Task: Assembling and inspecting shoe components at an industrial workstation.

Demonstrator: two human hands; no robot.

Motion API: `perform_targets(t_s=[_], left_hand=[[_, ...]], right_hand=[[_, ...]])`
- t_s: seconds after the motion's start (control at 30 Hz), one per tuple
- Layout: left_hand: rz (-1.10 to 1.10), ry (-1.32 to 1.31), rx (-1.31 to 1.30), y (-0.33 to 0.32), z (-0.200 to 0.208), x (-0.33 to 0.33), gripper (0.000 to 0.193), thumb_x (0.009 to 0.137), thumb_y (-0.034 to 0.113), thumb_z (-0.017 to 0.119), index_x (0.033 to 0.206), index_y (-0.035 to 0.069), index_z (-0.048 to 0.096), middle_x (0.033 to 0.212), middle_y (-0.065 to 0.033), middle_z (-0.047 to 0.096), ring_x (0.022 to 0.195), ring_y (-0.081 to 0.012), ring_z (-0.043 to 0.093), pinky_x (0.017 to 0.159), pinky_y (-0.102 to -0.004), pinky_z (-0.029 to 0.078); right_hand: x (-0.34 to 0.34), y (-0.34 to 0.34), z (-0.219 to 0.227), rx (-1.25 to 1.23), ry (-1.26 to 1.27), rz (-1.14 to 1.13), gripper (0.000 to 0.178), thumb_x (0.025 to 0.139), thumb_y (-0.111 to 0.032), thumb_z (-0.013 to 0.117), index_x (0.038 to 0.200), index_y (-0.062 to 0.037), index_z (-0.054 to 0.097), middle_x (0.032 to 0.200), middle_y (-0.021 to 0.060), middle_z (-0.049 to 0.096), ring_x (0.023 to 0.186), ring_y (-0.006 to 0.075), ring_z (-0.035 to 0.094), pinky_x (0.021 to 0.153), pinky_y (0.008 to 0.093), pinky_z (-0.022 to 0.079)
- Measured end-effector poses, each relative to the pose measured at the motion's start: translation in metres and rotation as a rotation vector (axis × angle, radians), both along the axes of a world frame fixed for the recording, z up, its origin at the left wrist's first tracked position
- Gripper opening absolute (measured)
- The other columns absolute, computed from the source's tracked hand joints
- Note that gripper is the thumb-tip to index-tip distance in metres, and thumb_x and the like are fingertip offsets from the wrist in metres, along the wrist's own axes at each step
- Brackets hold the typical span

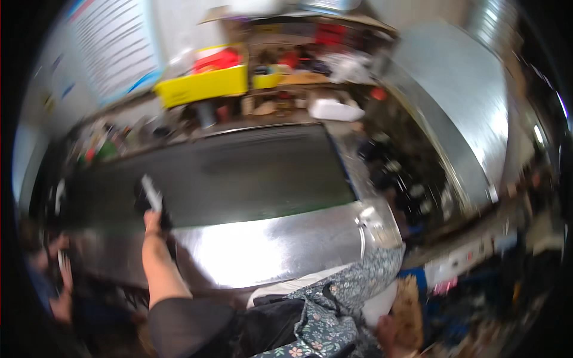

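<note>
My left hand (pixel 153 220) reaches out over a dark conveyor belt (pixel 256 173). It is closed round the near end of a dark thing with a long light-grey strip (pixel 152 192); motion blur hides its exact kind. My right hand (pixel 387 332) is low at the right, by my floral apron (pixel 334 316). A brown, flat, cardboard-like piece (pixel 409 310) is beside it. The fingers of that hand are smeared, and I cannot tell whether they grip the piece.
A shiny metal ledge (pixel 239 253) edges the belt's near side. Behind it stand a yellow bin (pixel 206 83) and a cluttered shelf (pixel 298 77). Dark items (pixel 394 173) lie at right, below a metal hood (pixel 459 89). A co-worker's hands (pixel 62 268) show at far left.
</note>
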State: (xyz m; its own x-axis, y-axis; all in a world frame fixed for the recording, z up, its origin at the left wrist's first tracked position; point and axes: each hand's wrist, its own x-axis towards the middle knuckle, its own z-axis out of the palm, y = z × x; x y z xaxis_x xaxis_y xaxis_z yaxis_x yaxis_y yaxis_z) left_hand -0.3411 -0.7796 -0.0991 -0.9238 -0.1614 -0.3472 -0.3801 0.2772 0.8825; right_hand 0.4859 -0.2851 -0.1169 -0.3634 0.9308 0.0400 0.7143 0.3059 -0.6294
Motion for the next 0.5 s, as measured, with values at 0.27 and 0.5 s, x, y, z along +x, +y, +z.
perform_targets(t_s=[0.27,0.5], left_hand=[[-0.1,-0.035,0.259,0.138,0.0,0.043,0.029,0.082,0.029,0.069,0.087,0.001,0.068,0.079,-0.0048,0.065,0.069,-0.0169,0.062,0.064,-0.0318,0.051],[-0.38,-0.412,0.911,0.255,0.115,0.162,0.036,0.09,0.032,0.063,0.113,0.005,0.063,0.097,-0.0062,0.068,0.076,-0.0204,0.066,0.054,-0.0209,0.054]], right_hand=[[-0.027,-0.01,0.036,-0.104,-0.05,-0.202,0.018,0.085,-0.021,0.064,0.09,-0.0043,0.065,0.086,0.0194,0.065,0.083,0.038,0.064,0.074,0.0445,0.051],[-0.063,0.043,0.073,-0.218,-0.093,0.225,0.024,0.092,-0.026,0.06,0.1,-0.0048,0.068,0.095,0.0179,0.068,0.089,0.034,0.066,0.076,0.0409,0.051]])
